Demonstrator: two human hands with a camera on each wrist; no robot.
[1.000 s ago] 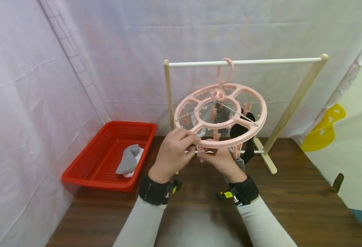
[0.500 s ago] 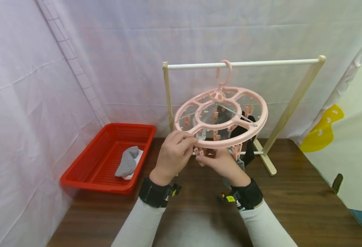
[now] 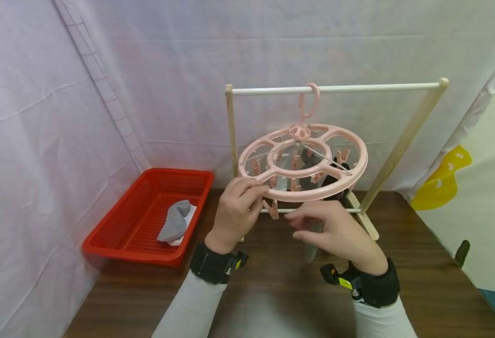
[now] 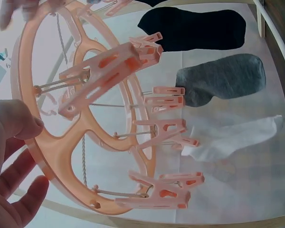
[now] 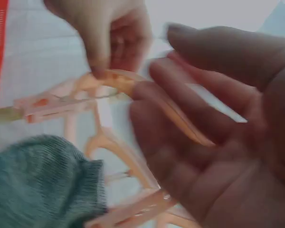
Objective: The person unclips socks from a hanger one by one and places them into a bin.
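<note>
A round pink clip hanger (image 3: pixel 311 195) hangs by its hook from a white rail. My left hand (image 3: pixel 238 213) grips the near-left of its rim, thumb on one side and fingers on the other in the left wrist view. Below that spot dangles a pink clothespin (image 3: pixel 273 210) with nothing in it. My right hand (image 3: pixel 336 230) is just under the front rim, fingers loosely bent and holding nothing. In the left wrist view a black sock (image 4: pixel 199 29), a grey sock (image 4: pixel 223 78) and a white sock (image 4: pixel 232 137) hang from clips. Another grey sock (image 5: pixel 42 183) hangs near my right hand.
To the left, a red basket (image 3: pixel 146 257) holds a grey sock (image 3: pixel 174 222) lying over something white. The white rail (image 3: pixel 378 87) rests on wooden posts (image 3: pixel 404 141) at the back of the brown table (image 3: pixel 268 291). White cloth hangs behind.
My right hand has let go of the clothespin by the left hand and moved right, its fingers spreading. The left hand stays on the rim. The hanger's ring has dipped slightly.
</note>
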